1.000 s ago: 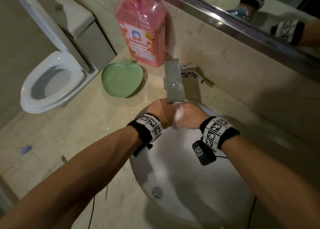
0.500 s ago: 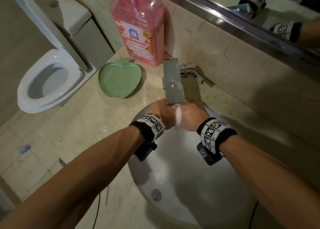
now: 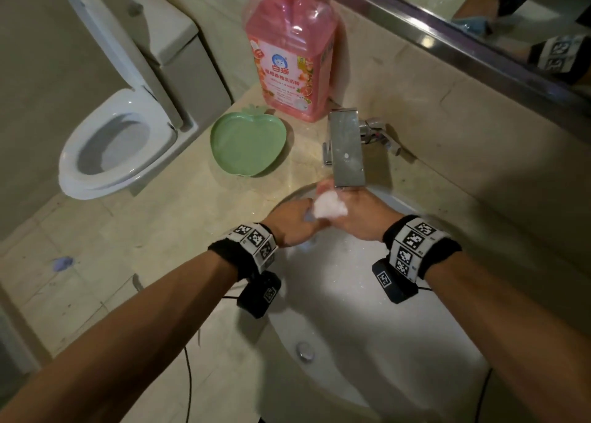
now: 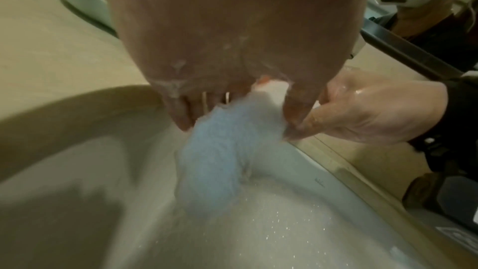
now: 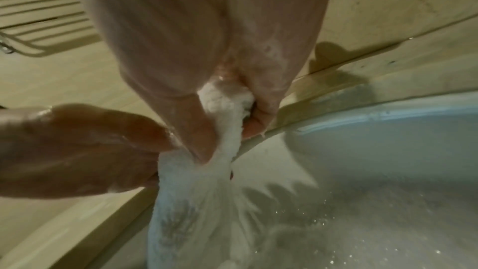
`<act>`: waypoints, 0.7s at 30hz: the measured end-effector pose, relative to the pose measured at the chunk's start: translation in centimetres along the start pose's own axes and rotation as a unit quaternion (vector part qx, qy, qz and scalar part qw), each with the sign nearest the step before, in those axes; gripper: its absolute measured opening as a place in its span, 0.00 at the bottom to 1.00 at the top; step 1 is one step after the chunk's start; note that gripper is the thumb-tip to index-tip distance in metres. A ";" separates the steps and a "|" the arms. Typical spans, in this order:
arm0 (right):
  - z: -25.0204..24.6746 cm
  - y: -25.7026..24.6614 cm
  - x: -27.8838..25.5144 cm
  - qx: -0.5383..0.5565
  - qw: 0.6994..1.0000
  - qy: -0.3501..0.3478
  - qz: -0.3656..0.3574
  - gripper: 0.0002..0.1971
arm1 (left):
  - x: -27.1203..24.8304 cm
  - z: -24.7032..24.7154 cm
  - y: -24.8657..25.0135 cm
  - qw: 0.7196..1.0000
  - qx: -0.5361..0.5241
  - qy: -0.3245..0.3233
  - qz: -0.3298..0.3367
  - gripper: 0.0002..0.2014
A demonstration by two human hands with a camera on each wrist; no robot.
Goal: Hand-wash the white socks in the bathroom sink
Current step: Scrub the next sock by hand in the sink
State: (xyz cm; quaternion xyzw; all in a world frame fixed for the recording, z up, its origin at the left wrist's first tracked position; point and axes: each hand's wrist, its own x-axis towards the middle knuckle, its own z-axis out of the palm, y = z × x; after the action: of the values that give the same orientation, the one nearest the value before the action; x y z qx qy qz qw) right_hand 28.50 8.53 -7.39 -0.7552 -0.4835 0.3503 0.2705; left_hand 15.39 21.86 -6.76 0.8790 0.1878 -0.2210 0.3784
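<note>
A wet white sock (image 3: 329, 206) is bunched between both hands under the square steel tap (image 3: 347, 149), over the back of the white sink (image 3: 367, 342). My right hand (image 3: 350, 213) grips the sock's upper end (image 5: 225, 97); the rest hangs down into the basin (image 5: 196, 208). My left hand (image 3: 297, 219) holds the sock from the left with curled fingers, and its lower part (image 4: 220, 156) dangles below them. Water runs off the sock and splashes in the basin (image 4: 271, 232).
A pink detergent bottle (image 3: 292, 55) stands behind the tap on the beige counter (image 3: 160, 246), with a green apple-shaped dish (image 3: 248, 143) to its left. An open toilet (image 3: 115, 147) sits beyond the counter's left edge. The sink drain (image 3: 303, 351) lies near me. A mirror (image 3: 479, 23) runs along the wall.
The hands have parted a little and shifted slightly, so more of the white sock shows between them under the tap. My head view has tilted.
</note>
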 end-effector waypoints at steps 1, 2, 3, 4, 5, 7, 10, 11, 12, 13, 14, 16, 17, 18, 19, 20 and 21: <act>0.2 -0.2 0.2 0.026 1.000 0.013 0.005 0.22 | -0.5 0.1 -0.2 0.999 -0.037 0.029 0.020 0.27; 0.3 -0.3 0.2 0.055 0.998 0.032 0.020 0.22 | -0.8 0.3 -0.4 0.995 -0.073 0.063 0.029 0.25; 0.3 -0.5 0.2 0.079 0.994 0.053 0.049 0.23 | -1.0 0.5 -0.6 0.990 -0.105 0.095 0.026 0.25; 0.4 -0.7 0.0 0.104 0.989 0.078 0.075 0.26 | -1.1 0.6 -0.7 0.984 -0.129 0.118 0.017 0.25; 0.4 -0.7 -0.2 0.127 0.982 0.100 0.093 0.26 | -1.2 0.7 -0.7 0.979 -0.150 0.136 0.005 0.25; 0.3 -0.8 -0.7 0.131 0.979 0.128 0.086 0.22 | -1.0 1.1 -0.7 0.971 -0.167 0.171 -0.020 0.23; -0.2 -1.2 -1.4 0.070 0.983 0.153 0.068 0.24 | -0.5 1.5 -0.2 0.964 -0.142 0.222 -0.020 0.17; -0.6 -1.2 -1.6 0.065 0.983 0.157 0.070 0.27 | -0.3 1.5 0.0 0.964 -0.133 0.229 -0.019 0.16; -0.8 -1.0 -1.7 0.071 0.982 0.158 0.075 0.27 | -0.1 1.5 0.1 0.966 -0.127 0.223 -0.021 0.17; -1.1 -0.8 -1.9 0.078 0.982 0.154 0.079 0.26 | 0.2 1.4 0.2 0.970 -0.128 0.206 -0.025 0.19; -1.3 -0.8 -2.0 0.072 0.984 0.144 0.079 0.23 | 0.4 1.3 0.4 0.973 -0.144 0.179 -0.027 0.22; -1.6 -0.3 -2.4 0.037 0.990 0.118 0.063 0.17 | 0.5 0.9 1.0 0.975 -0.184 0.126 -0.004 0.31; -1.7 -0.1 -2.6 0.017 0.992 0.115 0.051 0.14 | 0.6 0.8 1.2 0.976 -0.183 0.115 0.014 0.34; -1.7 0.1 -2.8 -0.002 0.991 0.122 0.045 0.12 | 0.7 0.8 1.6 0.979 -0.166 0.110 0.029 0.34; -1.7 0.3 -3.1 -0.012 0.989 0.138 0.050 0.13 | 0.9 0.9 1.9 0.981 -0.156 0.113 0.036 0.32; -1.7 0.6 -3.5 -0.010 0.985 0.158 0.062 0.17 | 1.0 1.0 2.4 0.979 -0.156 0.125 0.035 0.30; -1.6 0.8 -3.9 0.004 0.981 0.176 0.077 0.21 | 1.3 1.0 2.8 0.975 -0.165 0.143 0.029 0.29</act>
State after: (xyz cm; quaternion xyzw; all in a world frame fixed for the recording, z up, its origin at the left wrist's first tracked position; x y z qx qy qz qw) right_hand 29.12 4.56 -5.95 -0.8389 -0.3677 0.2331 0.3267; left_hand 17.58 19.51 -6.44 0.8318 0.2483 -0.0483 0.4941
